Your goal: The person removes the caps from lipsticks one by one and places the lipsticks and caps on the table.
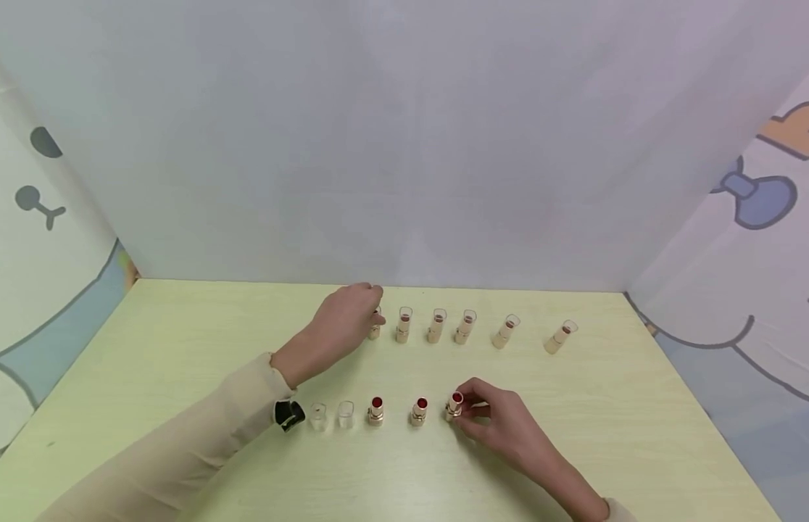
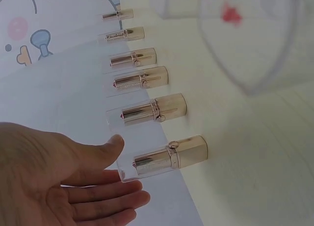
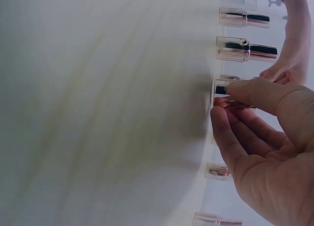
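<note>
At the left end of the back row, my left hand (image 1: 349, 315) is beside a capped lipstick (image 2: 167, 158). Its thumb and straightened fingers lie on either side of the clear cap's top, with a gap between them. My right hand (image 1: 509, 428) pinches an uncapped lipstick (image 1: 454, 406) between thumb and fingers at the right end of the front row. That lipstick stands upright with its dark red tip showing; the right wrist view mostly hides it behind the fingers. Left of it stand two more uncapped lipsticks, one in the middle (image 1: 419, 412) and one farther left (image 1: 376, 411).
Two clear caps, one (image 1: 346, 414) and another (image 1: 318, 417), stand left of the front row. Several capped lipsticks, such as this one (image 1: 465, 327), continue the back row rightward. A black object (image 1: 289, 415) sits by the left sleeve. A pale curtain (image 1: 404, 145) borders the table's (image 1: 215, 312) back edge.
</note>
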Available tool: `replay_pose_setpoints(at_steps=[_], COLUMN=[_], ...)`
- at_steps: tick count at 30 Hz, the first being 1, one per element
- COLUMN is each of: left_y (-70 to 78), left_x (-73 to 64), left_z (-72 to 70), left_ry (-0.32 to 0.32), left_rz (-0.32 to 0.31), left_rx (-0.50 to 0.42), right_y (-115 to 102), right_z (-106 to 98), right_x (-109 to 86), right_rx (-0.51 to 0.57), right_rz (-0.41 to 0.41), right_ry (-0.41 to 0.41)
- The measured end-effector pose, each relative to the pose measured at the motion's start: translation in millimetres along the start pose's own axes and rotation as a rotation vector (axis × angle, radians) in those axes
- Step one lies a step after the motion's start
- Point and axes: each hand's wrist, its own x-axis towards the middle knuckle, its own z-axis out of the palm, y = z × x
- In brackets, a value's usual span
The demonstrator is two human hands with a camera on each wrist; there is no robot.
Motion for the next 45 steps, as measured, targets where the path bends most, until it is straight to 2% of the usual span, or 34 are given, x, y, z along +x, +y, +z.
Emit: replay_pose_setpoints(at_steps=[9, 17, 25, 32, 39, 45], left_y=[-4.3, -8.0, -8.7, -8.6, -8.8, -8.4], left_x=[-0.8, -0.6, -0.7, -2.0, -7.9, -12.6], left_z=[13.7, 16.8, 15.3, 12.4, 7.3, 3.1], left_ry=[-0.002, 0.006, 0.023, 0.001, -0.025, -0.045], left_rz=[0.017, 0.023, 0.029, 0.012, 0.005, -0.012], left_rx=[-0.021, -0.028, -0.014, -0.016, -0.017, -0.056], right_y=[-0.4, -1.1, -0.2, -2.0, -3.2, -6.1], right_z=[-2.2, -2.5, -1.9, -2.9, -5.0, -5.2], right_x=[0.2, 2.5, 1.5, -1.1, -3.1, -4.4], right_rx=[-0.007, -0.007, -0.014, 0.000, 0.016, 0.011], right_rz=[-0.010, -0.003, -0.007, 0.025, -0.001, -0.015], right_ry=[-0.015, -0.031, -0.035, -0.062, -0.069, -0.061])
